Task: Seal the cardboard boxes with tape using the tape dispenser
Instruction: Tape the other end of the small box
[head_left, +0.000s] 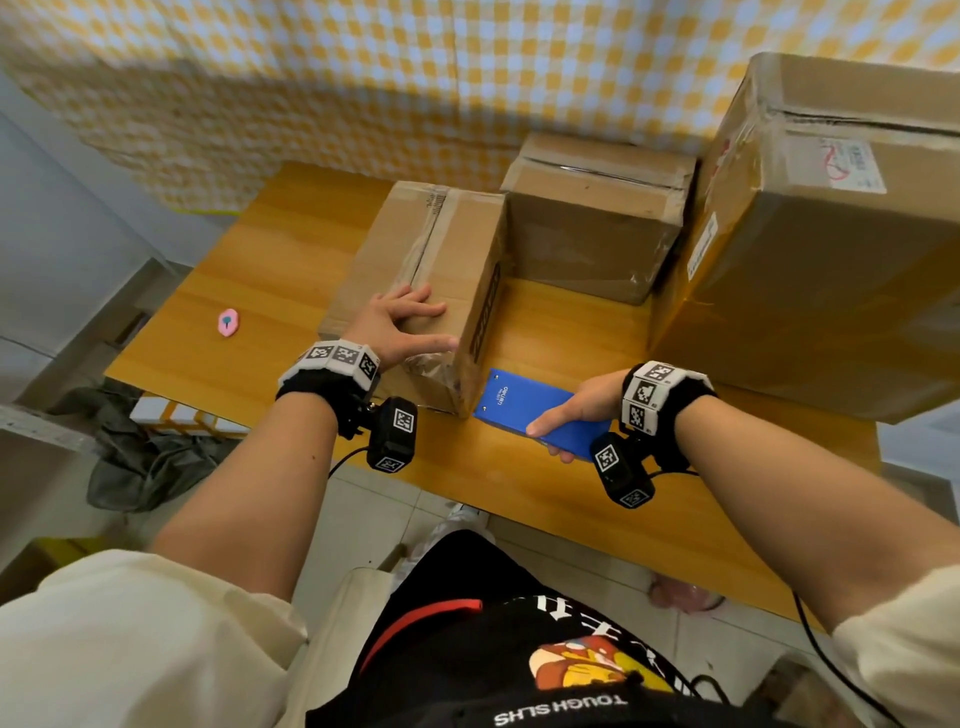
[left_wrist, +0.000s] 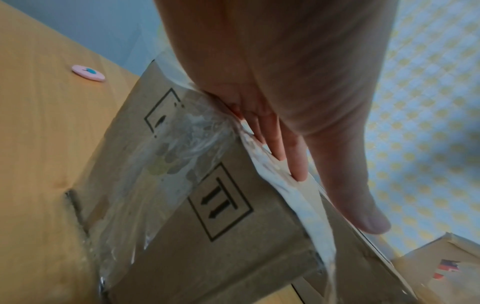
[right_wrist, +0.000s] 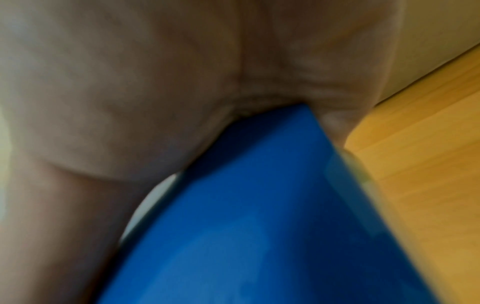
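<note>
A long cardboard box (head_left: 441, 260) lies on the wooden table (head_left: 260, 270), with clear tape along its top seam and down its near end (left_wrist: 166, 156). My left hand (head_left: 400, 325) rests flat on the near end of its top, fingers spread; in the left wrist view the fingers (left_wrist: 291, 152) lie along the taped top edge. My right hand (head_left: 571, 410) grips the blue tape dispenser (head_left: 524, 405), whose front end is next to the box's near right corner. In the right wrist view the dispenser (right_wrist: 259, 205) fills the frame under my palm.
A medium box (head_left: 597, 218) stands behind, right of the long one, and a large box (head_left: 831, 234) fills the right side of the table. A small pink disc (head_left: 228, 322) lies at the table's left. A checked curtain hangs behind. Dark cloth lies on the floor at left.
</note>
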